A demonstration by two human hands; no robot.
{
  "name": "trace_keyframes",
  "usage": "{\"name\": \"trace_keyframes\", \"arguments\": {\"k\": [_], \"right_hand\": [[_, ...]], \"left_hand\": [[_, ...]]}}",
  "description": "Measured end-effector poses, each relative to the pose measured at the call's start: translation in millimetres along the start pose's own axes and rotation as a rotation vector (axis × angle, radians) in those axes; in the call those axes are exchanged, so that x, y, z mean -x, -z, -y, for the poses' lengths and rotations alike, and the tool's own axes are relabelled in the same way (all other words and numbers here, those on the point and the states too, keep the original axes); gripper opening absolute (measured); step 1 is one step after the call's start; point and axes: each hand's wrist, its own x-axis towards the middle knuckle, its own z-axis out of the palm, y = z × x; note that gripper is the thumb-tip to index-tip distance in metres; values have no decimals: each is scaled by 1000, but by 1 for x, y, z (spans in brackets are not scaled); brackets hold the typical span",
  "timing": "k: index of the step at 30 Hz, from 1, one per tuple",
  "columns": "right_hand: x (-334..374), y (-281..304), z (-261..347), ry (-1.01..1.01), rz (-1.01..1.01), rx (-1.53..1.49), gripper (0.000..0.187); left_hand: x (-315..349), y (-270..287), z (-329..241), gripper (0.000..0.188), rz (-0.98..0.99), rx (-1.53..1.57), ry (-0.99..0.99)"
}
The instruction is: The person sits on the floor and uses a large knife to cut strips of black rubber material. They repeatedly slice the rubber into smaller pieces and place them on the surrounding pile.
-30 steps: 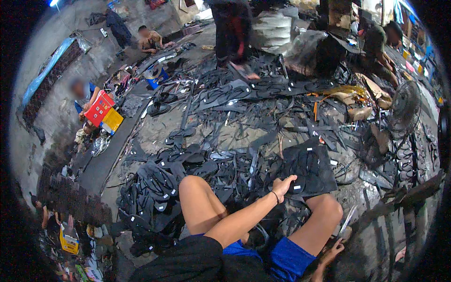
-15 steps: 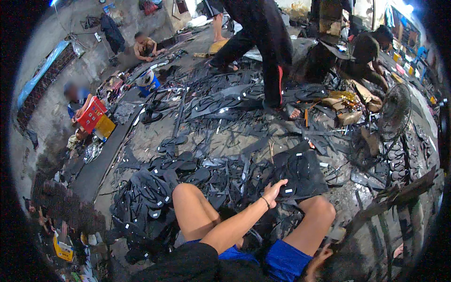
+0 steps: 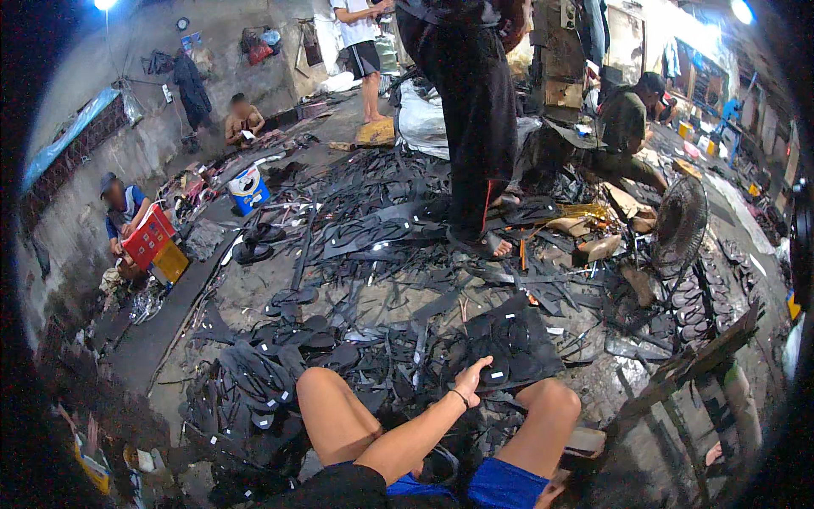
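Observation:
My left hand [image 3: 469,381] reaches across between my bent knees, with a dark band at its wrist. Its thumb points up and to the right, and the fingers appear closed round the near edge of a black flip-flop [image 3: 497,373] with a white label. Beneath and beyond lies a flat black rubber sheet [image 3: 532,338] with more labelled pieces. By my blue shorts, at the lower edge, a bit of skin shows, mostly hidden; it may be my right hand, but its fingers cannot be made out. Left of my knee sits a heap of black labelled flip-flops [image 3: 254,377].
Black rubber scraps [image 3: 381,293] litter the floor ahead. A person in dark trousers [image 3: 475,127] stands there; others sit or stand farther off. A floor fan [image 3: 681,222] is at right, near a wooden beam [image 3: 678,373]. A blue-white bucket [image 3: 248,190] stands far left.
The view has tilted up and shifted, so my left hand appears lower and farther left, still at the flip-flop. The person in dark trousers now stands straighter, legs closer together.

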Motion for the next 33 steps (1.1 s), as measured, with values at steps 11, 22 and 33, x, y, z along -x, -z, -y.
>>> {"name": "trace_keyframes", "arguments": {"k": [11,22,33], "right_hand": [[22,78,280,-533,43,-847,24],[50,-78,312,-78,442,-33,47],[58,-97,312,15,438,260,36]], "left_hand": [[30,-28,-6,46,92,-8,14],[37,17,-59,21,202,-153,127],[80,6,-68,27,164,-237,-29]]}}
